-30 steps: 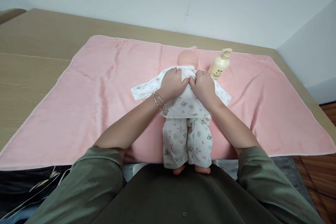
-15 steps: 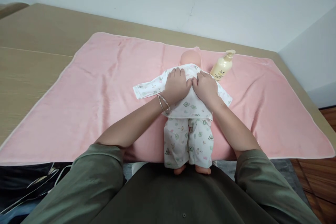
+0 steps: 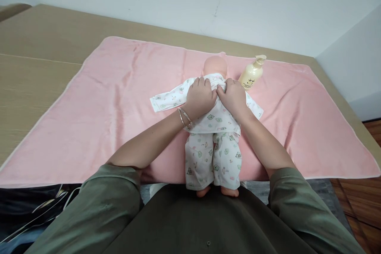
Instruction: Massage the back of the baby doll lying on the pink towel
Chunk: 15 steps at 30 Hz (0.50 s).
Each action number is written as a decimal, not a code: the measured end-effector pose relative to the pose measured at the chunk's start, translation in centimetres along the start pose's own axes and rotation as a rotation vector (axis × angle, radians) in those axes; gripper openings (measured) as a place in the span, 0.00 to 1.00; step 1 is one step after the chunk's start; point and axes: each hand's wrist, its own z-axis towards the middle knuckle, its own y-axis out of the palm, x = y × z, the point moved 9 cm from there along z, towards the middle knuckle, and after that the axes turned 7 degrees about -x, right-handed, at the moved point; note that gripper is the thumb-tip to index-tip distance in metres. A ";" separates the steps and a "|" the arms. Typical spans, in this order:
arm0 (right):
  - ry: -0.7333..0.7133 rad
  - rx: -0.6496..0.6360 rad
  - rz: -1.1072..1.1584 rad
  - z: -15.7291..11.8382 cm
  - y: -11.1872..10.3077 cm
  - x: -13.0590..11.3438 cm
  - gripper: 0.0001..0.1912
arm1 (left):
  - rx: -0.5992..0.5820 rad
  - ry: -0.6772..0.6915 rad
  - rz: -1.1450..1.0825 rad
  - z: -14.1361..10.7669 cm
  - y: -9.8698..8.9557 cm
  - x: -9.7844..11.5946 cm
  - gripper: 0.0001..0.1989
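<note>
I have both hands on the doll (image 3: 213,127), which lies lengthwise in front of me on the pink blanket (image 3: 98,119) spread over the desk (image 3: 59,39). My left hand (image 3: 200,97) and right hand (image 3: 233,97) rest side by side on the upper part of its patterned shirt (image 3: 219,112), thumbs pointing inward and close together. My fingers (image 3: 201,82) bend lightly over the fabric, which wrinkles between them; I cannot tell whether they pinch it. The doll's smooth head (image 3: 214,65) points away from me, and its bare feet (image 3: 229,192) poke out of the patterned trousers (image 3: 199,162) past the blanket's near edge, against my dark green top (image 3: 208,222). A pale yellow pump bottle (image 3: 251,75) stands just beyond my right hand. Thin bangles (image 3: 184,118) circle my left wrist.
</note>
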 end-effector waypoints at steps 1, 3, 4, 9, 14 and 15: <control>-0.002 0.008 -0.008 0.0 -0.1 -0.1 0.16 | -0.019 0.021 -0.011 0.2 0.0 -0.2 0.20; -0.012 0.021 -0.024 -0.1 -0.2 -0.2 0.15 | -0.061 0.059 -0.046 0.8 0.0 -0.5 0.20; -0.018 0.027 -0.035 -0.2 -0.3 -0.3 0.15 | -0.079 0.074 -0.068 1.0 0.0 -0.7 0.20; -0.043 0.044 -0.080 -0.4 -0.3 -0.6 0.13 | -0.090 0.088 -0.133 1.8 0.0 -1.3 0.20; -0.035 0.036 -0.104 -0.5 -0.4 -0.7 0.13 | -0.062 0.097 -0.147 1.8 0.4 -1.6 0.22; -0.033 0.034 -0.110 -0.5 -0.4 -0.7 0.13 | -0.059 0.097 -0.148 1.8 0.5 -1.6 0.23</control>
